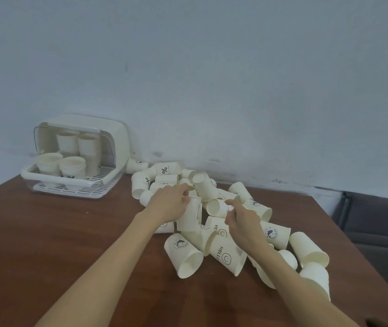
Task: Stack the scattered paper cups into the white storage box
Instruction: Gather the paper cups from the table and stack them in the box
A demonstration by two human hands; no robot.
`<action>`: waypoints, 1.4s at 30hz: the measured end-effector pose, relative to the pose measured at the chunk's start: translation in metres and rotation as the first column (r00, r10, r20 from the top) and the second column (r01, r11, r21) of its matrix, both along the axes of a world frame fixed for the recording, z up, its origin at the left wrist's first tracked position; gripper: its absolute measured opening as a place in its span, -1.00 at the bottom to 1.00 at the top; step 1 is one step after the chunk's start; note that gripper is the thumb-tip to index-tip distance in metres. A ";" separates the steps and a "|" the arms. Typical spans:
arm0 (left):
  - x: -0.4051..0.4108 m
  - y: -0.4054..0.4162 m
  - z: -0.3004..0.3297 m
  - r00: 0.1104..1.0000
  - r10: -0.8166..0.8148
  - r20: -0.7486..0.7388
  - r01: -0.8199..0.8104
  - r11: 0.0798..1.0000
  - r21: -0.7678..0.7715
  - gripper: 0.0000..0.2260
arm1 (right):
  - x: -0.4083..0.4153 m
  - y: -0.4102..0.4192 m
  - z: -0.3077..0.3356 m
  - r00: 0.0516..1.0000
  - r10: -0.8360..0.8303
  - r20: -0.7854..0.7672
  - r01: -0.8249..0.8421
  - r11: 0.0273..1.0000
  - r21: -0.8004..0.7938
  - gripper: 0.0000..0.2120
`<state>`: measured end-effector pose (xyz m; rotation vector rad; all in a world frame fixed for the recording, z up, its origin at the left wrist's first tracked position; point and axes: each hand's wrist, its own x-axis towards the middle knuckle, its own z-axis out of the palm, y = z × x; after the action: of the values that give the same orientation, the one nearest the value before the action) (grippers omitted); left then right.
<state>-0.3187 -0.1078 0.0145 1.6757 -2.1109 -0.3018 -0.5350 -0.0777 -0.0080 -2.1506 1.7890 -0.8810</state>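
Several white paper cups (221, 252) lie scattered on their sides in a pile on the brown table (70, 237). My left hand (168, 202) grips one upright cup (191, 217) at its rim, above the pile. My right hand (240, 220) hovers just right of it with loosely curled fingers over a lying cup (219, 207), holding nothing that I can see. The white storage box (117, 142) stands at the back left with its lid raised; several stacks of cups (72, 166) stand inside it.
The box sits against the pale wall (212, 79) at the table's back edge. The table's right edge (344, 232) drops off beside a dark grey seat (381, 223). Cups near that edge (308, 251) lie close to the drop.
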 end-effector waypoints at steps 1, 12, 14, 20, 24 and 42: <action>-0.001 0.004 0.002 1.000 0.001 -0.001 -0.001 1.000 -0.011 -0.87 | -0.003 0.002 0.000 1.000 0.009 0.017 -0.009 1.000 0.004 -0.65; -0.024 0.061 0.014 1.000 -0.008 0.010 0.010 0.986 -0.169 -0.95 | -0.052 0.039 -0.003 0.998 -0.016 0.056 0.014 1.000 0.028 -0.65; -0.032 0.070 0.014 1.000 0.004 0.010 -0.002 0.980 -0.201 -0.92 | -0.064 0.048 -0.001 0.998 -0.023 0.058 0.021 0.999 0.032 -0.64; -0.065 0.098 0.007 0.999 -0.051 0.018 0.053 0.971 -0.234 -0.87 | -0.102 0.073 -0.001 0.994 -0.062 0.085 0.058 0.997 0.050 -0.66; -0.081 0.108 -0.006 0.997 -0.061 0.043 0.068 0.978 -0.195 -0.91 | -0.130 0.090 -0.001 0.998 -0.065 -0.023 0.065 0.998 -0.007 -0.67; -0.157 0.141 0.004 0.997 -0.040 0.063 0.053 0.971 -0.232 -0.87 | -0.204 0.132 -0.001 0.656 0.226 -0.721 -0.126 0.974 0.190 -0.61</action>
<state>-0.4752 0.0327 0.0188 1.5168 -2.1364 -0.0168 -0.7386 0.0542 -0.0087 -2.7586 1.7857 0.2333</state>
